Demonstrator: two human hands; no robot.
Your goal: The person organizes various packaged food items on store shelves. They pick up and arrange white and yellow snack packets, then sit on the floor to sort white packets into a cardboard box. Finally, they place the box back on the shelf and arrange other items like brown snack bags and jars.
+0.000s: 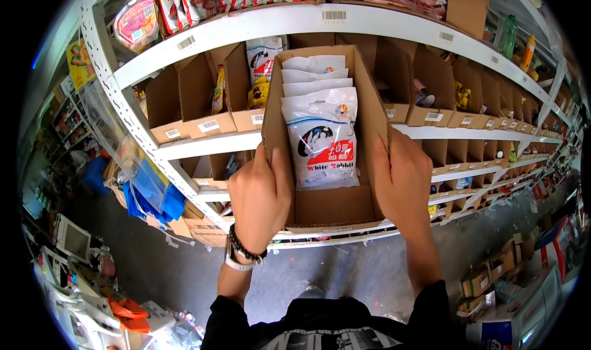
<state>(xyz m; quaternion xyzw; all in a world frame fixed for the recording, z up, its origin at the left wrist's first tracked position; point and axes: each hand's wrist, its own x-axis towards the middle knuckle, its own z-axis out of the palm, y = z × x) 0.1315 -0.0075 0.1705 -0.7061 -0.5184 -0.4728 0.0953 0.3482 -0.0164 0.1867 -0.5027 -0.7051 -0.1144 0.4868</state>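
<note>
Pinching cardboard box (pixel 332 208), each grip (pixel 260 190) (pixel 404 176) closed

The camera sat on the person's head, the left one of a side-by-side pair, and from where I stood it peered down and ahead, over the dark shirt (pixel 326 314). It faced the white shelving (pixel 265 23) at close range, and nearer still was the cardboard box (pixel 332 210), near the middle between the left hand (pixel 261 193) and the right hand (pixel 403 181). The fisheye lens (a very wide one) bowed the shelving's edges, while its lower part looked steeply down to the grey floor (pixel 363 264).
</note>
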